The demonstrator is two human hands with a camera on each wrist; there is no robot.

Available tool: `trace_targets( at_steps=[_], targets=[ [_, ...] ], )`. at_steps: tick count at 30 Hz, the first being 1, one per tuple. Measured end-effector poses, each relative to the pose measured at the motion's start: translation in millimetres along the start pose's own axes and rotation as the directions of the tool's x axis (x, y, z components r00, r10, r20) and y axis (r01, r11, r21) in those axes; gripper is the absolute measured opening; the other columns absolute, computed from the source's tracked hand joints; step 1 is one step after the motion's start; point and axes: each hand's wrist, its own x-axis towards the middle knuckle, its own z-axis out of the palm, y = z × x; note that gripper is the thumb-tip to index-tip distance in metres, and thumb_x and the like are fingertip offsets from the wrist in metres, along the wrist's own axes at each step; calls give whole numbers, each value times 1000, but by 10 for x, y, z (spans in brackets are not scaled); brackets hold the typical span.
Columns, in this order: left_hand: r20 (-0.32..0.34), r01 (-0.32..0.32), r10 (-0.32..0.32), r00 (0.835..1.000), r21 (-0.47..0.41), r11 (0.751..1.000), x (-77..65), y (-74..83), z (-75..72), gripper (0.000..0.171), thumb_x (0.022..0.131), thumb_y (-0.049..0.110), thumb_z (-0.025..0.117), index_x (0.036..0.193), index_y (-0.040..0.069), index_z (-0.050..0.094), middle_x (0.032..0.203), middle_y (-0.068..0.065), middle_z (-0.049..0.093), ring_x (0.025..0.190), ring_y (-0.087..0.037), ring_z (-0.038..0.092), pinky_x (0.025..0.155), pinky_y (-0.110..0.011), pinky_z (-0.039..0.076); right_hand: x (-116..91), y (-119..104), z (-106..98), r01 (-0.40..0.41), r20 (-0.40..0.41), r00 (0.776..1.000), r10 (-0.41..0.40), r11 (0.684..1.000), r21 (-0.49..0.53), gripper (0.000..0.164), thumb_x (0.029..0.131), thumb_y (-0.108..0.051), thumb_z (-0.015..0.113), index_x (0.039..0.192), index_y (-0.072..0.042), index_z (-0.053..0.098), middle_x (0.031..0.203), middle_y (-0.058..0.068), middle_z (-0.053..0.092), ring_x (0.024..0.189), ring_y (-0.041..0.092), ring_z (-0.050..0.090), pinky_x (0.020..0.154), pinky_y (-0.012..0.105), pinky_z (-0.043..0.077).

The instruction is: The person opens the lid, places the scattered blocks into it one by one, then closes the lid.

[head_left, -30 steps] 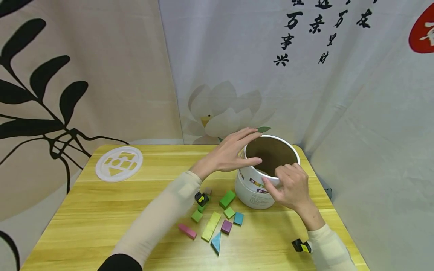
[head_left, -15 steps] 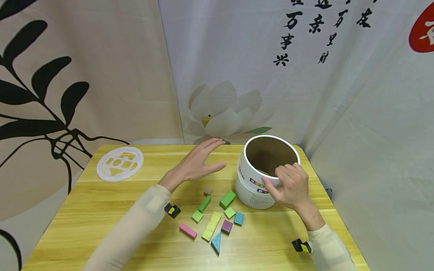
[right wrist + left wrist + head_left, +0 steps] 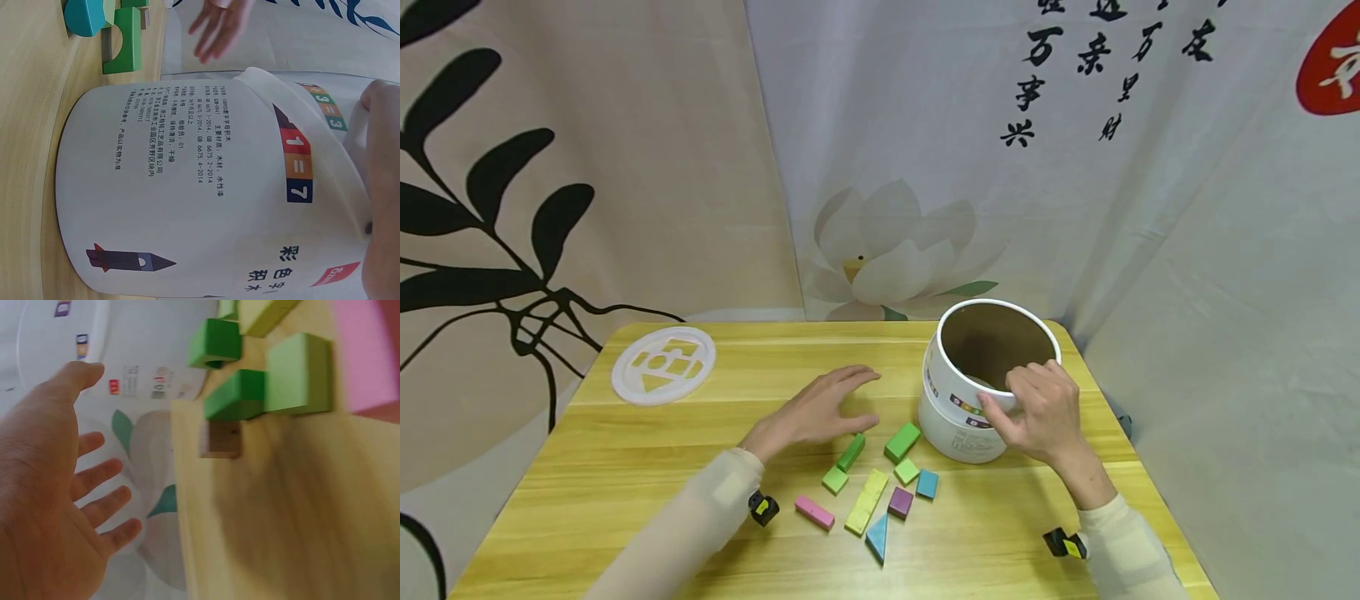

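Note:
My right hand [image 3: 1043, 412] grips the near rim of a white cylindrical bucket [image 3: 951, 421], thumb outside, the other fingers curled over the edge. Its printed side [image 3: 156, 187] fills the right wrist view. My left hand [image 3: 816, 410], fingers extended and thumb apart, hovers left of the bucket with nothing in it. Just below its thumb lies a long green block [image 3: 851, 452]. In the left wrist view a small brown block [image 3: 220, 440] touches that green block; the hand hides it from the head camera. An arched green block [image 3: 902, 442] lies near the bucket's base.
Several coloured blocks are spread in front: yellow [image 3: 866, 502], pink [image 3: 814, 512], purple [image 3: 900, 502], a blue triangle [image 3: 877, 540], a blue square [image 3: 927, 484]. A white lid with shaped holes [image 3: 696, 379] lies at the back left. Behind the wooden table [image 3: 587, 483] hangs a printed curtain.
My left hand has left the bucket's rim, moved left and come down towards the blocks, now covering the small brown one. The right hand keeps its grip on the rim; the bucket stays put.

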Motion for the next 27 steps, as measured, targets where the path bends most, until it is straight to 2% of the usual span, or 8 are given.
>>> trace_targets(
  at_steps=[6, 10, 17, 23, 27],
  targets=[
    [42, 58, -60, 997, 40, 998, -119, -23, 123, 74, 96, 59, 62, 155, 16, 50, 157, -9, 45, 141, -25, 40, 114, -49, 38, 14, 1, -6, 4, -4, 1000, -4, 1000, -6, 45, 81, -38, 64, 55, -13, 38, 51, -8, 27, 47, 12, 25, 46, 33, 20],
    [49, 88, -92, 995, 70, 994, -144, -18, 194, 71, 95, 58, 63, 151, 14, 55, 149, -11, 52, 133, -28, 48, 109, -50, 43, 16, 2, -5, 5, 0, 1000, -5, 1000, -9, 45, 82, -39, 64, 55, -13, 38, 52, -8, 26, 47, 12, 25, 46, 33, 20],
    [30, 118, -120, 992, 64, 991, -111, 28, 284, 57, 94, 45, 70, 134, 5, 68, 127, -11, 64, 109, -23, 60, 92, -43, 54, 12, -2, -4, 2, 3, 1000, -2, 1000, -8, 47, 83, -40, 64, 55, -14, 37, 51, -9, 25, 47, 11, 24, 46, 32, 19],
    [13, 164, -166, 986, 108, 981, -46, 61, 348, 46, 92, 41, 71, 119, 4, 75, 109, -8, 67, 89, -17, 60, 80, -36, 55, 12, -4, -5, -1, -1, 1000, 1, 1000, -5, 47, 82, -39, 64, 54, -14, 36, 51, -9, 24, 47, 11, 23, 46, 32, 19],
    [10, 191, -193, 981, 100, 977, 3, 77, 376, 38, 87, 32, 71, 110, 3, 76, 99, -8, 67, 78, -15, 57, 71, -32, 55, 6, -5, -2, -1, 1, 1000, 1, 1000, -4, 47, 82, -39, 64, 54, -14, 36, 51, -10, 25, 47, 10, 22, 46, 32, 19]
  ],
)
